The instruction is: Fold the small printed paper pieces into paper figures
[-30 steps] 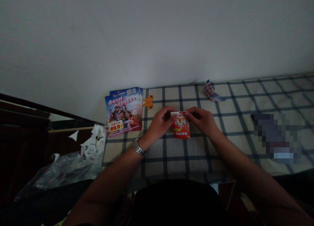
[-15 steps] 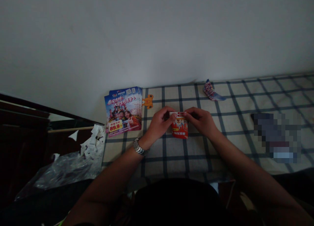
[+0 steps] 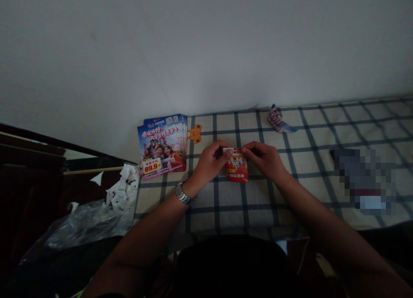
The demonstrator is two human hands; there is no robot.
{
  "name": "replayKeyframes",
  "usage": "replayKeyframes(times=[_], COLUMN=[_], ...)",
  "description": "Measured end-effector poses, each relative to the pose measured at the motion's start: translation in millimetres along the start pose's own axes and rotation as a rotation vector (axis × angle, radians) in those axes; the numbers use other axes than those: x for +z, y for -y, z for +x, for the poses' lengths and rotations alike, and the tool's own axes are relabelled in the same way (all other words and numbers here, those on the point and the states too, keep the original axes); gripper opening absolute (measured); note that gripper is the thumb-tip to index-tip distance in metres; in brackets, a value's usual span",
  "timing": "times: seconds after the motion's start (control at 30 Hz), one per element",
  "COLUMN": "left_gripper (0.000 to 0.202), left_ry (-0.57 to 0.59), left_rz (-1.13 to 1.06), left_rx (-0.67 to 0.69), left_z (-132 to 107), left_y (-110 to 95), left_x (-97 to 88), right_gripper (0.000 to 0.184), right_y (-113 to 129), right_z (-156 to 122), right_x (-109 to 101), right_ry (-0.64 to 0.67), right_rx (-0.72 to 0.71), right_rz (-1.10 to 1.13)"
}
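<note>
Between my hands is a small red, folded printed flyer (image 3: 237, 171), its print upside down to me and a white strip along its far edge. My left hand (image 3: 214, 159), with a metal watch (image 3: 184, 193) at the wrist, pinches the flyer's far left corner, thumb on top. On the far right corner the fingers of my right hand (image 3: 263, 158) are closed in the same way. What lies under the fingers is hidden. To the left sits a stack of blue and pink flyers (image 3: 164, 149), beside an orange bear figure (image 3: 194, 134) on the cloth.
A checked cloth (image 3: 203, 212) covers the surface against a pale wall (image 3: 206, 52). A crumpled or folded piece of printed paper (image 3: 278, 120) lies near the wall. At right is a blurred dark object (image 3: 358, 173). Torn white paper (image 3: 124, 188) and clear plastic (image 3: 87, 225) lie at left.
The flyer's near edge has shifted very slightly, curving a little more between my hands. Both hands keep their hold in nearly the same place.
</note>
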State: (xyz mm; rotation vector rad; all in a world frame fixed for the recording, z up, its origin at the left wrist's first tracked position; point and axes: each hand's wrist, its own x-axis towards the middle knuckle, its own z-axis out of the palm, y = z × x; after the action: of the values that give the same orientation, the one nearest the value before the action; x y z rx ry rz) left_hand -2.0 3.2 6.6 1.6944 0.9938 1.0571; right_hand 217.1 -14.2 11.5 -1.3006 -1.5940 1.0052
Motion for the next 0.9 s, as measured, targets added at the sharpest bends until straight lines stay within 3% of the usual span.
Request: replayKeyframes(times=[0.33, 0.67, 0.9], left_gripper=[0.033, 0.031, 0.025], left_ry=[0.008, 0.005, -0.012], left_rz=[-0.003, 0.008, -0.176], left_rx=[0.003, 0.007, -0.056], left_z=[0, 0, 0], left_y=[-2, -6, -4], left_x=[0.0, -0.3, 0.9], right_gripper=[0.034, 0.031, 0.027], right_y=[8, -2, 1], right_z=[1, -1, 0], right_x=[-1, -2, -1], right_ry=[-0.007, 0.03, -0.046], right_rx=[0.003, -0.048, -0.08], right_rz=[-0.023, -0.014, 0.01])
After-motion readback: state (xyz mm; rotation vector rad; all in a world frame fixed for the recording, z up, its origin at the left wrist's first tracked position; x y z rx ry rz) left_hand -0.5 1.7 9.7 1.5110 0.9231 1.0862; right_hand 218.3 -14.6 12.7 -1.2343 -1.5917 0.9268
